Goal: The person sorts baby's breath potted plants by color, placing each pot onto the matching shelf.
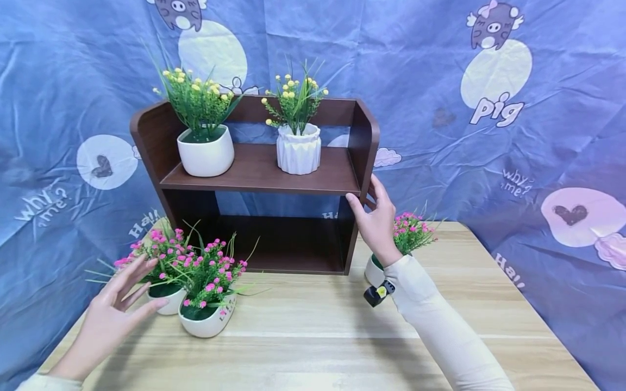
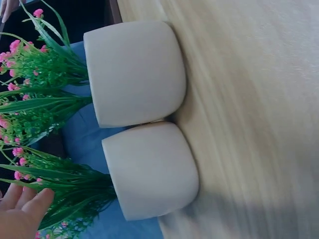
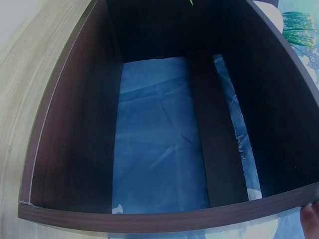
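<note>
A dark brown two-tier shelf [image 1: 264, 187] stands on the table. My right hand [image 1: 376, 217] holds its right side panel, the thumb at the front edge just under the upper board and the fingers along the outside. In the right wrist view a fingertip [image 3: 310, 219] shows at the shelf's corner. My left hand [image 1: 110, 309] is spread beside two white pots of pink flowers, its fingers overlapping the leaves of the rear one [image 1: 168, 301]. The front pot [image 1: 207, 320] stands next to it, left of the shelf's lower front; the left wrist view shows the two pots side by side.
On the upper board stand a rounded white pot [image 1: 206, 155] and a ribbed white pot [image 1: 298, 152], both with yellow flowers. Another pink-flowered pot [image 1: 374, 271] stands right of the shelf, partly behind my right wrist. A blue printed cloth [image 1: 430, 152] hangs behind the wooden table [image 1: 303, 353].
</note>
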{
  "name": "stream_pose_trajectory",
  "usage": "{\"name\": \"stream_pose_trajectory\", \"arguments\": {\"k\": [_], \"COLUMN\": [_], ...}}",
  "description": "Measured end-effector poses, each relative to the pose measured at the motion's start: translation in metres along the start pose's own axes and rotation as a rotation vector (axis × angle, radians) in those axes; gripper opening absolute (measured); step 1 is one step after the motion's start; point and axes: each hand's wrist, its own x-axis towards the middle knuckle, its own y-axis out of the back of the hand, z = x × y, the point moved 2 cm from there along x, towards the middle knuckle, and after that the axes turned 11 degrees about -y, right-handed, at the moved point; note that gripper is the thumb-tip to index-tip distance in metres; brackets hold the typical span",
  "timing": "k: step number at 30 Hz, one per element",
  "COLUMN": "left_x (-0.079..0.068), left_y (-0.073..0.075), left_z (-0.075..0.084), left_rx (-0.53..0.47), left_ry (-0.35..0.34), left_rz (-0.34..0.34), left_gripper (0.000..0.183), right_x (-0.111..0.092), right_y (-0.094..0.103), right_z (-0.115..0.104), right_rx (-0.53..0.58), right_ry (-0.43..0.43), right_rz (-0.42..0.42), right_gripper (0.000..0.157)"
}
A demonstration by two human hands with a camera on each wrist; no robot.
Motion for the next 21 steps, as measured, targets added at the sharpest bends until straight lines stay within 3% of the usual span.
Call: {"name": "stream_pose_trajectory", "arguments": {"k": [5,13,21], "left_x": [-0.004,-0.008,-0.015], "left_y": [0.002,0.009,0.008], "left_z": [-0.005,-0.007,-0.02], "left_rx": [0.106,0.151,0.129], "left_ry": [0.049,0.149,0.202], "left_rz": [0.061,0.127,-0.063], "left_gripper": [0.081,0.053,0.044], "right_x": [0.0,-0.001,-0.001], "right_y": [0.0,0.0,0.0], "right_z": [-0.001,-0.001,-0.002], "right_rx": [0.0,-0.003,0.003], "right_ry": [-0.003,-0.012,-0.007], "right_rz": [0.002,0.0,0.002], "right_gripper": [0.053,0.052,0.052]}}
